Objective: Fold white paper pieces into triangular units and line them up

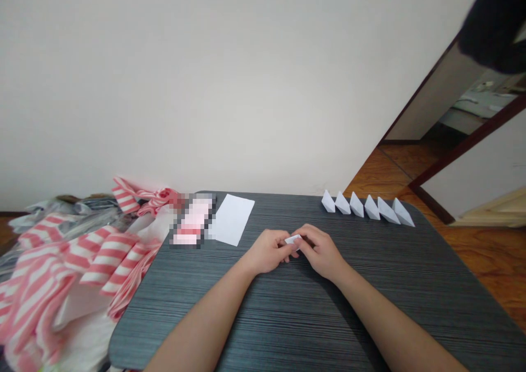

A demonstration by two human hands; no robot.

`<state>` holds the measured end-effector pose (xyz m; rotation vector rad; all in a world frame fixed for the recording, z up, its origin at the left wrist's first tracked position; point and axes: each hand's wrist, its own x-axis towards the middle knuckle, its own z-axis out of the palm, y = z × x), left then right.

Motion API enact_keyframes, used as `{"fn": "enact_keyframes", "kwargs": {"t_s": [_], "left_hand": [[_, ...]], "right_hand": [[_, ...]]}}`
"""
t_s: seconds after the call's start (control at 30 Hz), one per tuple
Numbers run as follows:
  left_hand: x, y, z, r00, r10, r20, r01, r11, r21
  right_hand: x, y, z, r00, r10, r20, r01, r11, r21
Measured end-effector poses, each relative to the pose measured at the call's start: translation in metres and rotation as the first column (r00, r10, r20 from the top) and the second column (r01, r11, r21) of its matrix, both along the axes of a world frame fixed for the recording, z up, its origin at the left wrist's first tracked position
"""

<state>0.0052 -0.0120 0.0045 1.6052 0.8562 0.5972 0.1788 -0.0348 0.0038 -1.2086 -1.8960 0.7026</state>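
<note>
Between my two hands, above the middle of the dark table, is a small piece of folded white paper. My left hand has its fingers closed on the left side of the paper. From the right, my right hand pinches it, with the thumb lying over its front. Fingers cover much of the paper, so its full shape is hidden. Several folded white paper boats stand in a row at the table's far right. White paper sheets lie flat at the far left.
A blurred-out pinkish rectangular object lies left of the sheets. Red-and-white striped cloth is heaped beside the table's left edge. Behind the table rises a pale wall; a doorway and wooden floor show at right.
</note>
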Motion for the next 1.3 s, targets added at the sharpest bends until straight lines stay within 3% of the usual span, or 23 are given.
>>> {"fn": "enact_keyframes", "kwargs": {"t_s": [0.73,1.07,1.3], "left_hand": [[0.0014,0.0002,-0.0037,0.993,-0.025,-0.116,0.042,0.988,0.147],[0.0020,-0.0001,-0.0043,0.999,0.024,-0.045,-0.021,0.997,0.075],[0.0024,0.0005,-0.0026,0.998,0.046,-0.048,-0.040,0.992,0.117]], "right_hand": [[-0.0002,0.0013,0.0016,0.997,0.026,-0.072,-0.028,0.999,-0.030],[0.0044,0.0043,-0.0059,0.997,-0.053,-0.047,0.050,0.997,-0.060],[0.0034,0.0055,-0.0030,0.999,-0.037,-0.012,0.036,0.996,-0.081]]}}
